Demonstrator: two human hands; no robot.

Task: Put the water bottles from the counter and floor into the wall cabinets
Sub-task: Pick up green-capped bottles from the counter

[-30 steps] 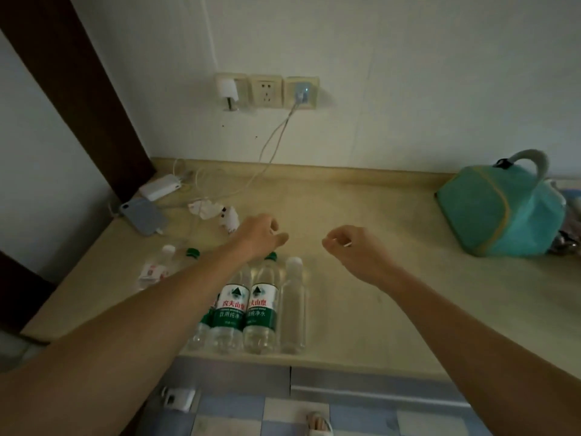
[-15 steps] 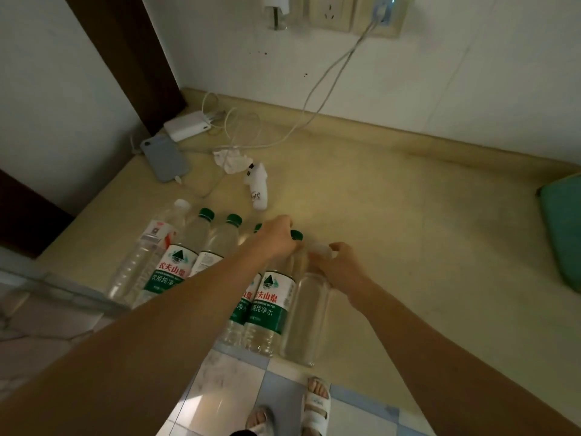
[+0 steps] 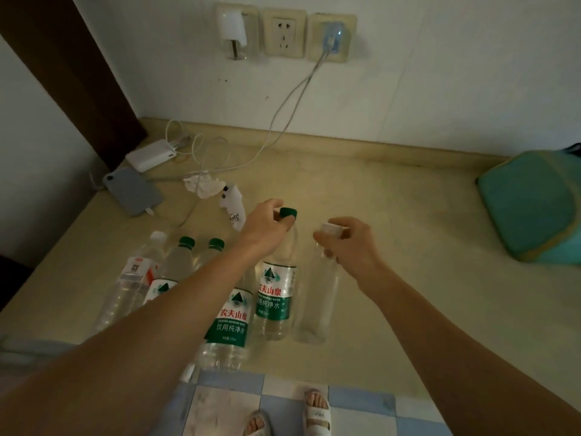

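Several water bottles stand in a row near the front edge of the beige counter (image 3: pixel 408 234). My left hand (image 3: pixel 264 225) grips the neck of a green-capped, green-labelled bottle (image 3: pixel 276 294). My right hand (image 3: pixel 345 243) grips the neck of an unlabelled clear bottle with a white cap (image 3: pixel 317 303) at the row's right end. My left forearm partly covers another green-labelled bottle (image 3: pixel 229 328). Further left stand two green-capped bottles (image 3: pixel 180 262) and a white-capped bottle with a red and white label (image 3: pixel 132 284).
At the back left lie a grey phone (image 3: pixel 133 190), a white power bank (image 3: pixel 151 157), cables, crumpled paper (image 3: pixel 202 185) and a small white bottle (image 3: pixel 234 209). A teal bag (image 3: pixel 534 206) sits at the right. Wall sockets (image 3: pixel 284 34) are above. My sandalled feet (image 3: pixel 316 410) stand on tiled floor.
Both hands went from hovering above the counter down to the bottle tops and closed round two necks. The two gripped bottles look slightly raised. The view tilted downward.
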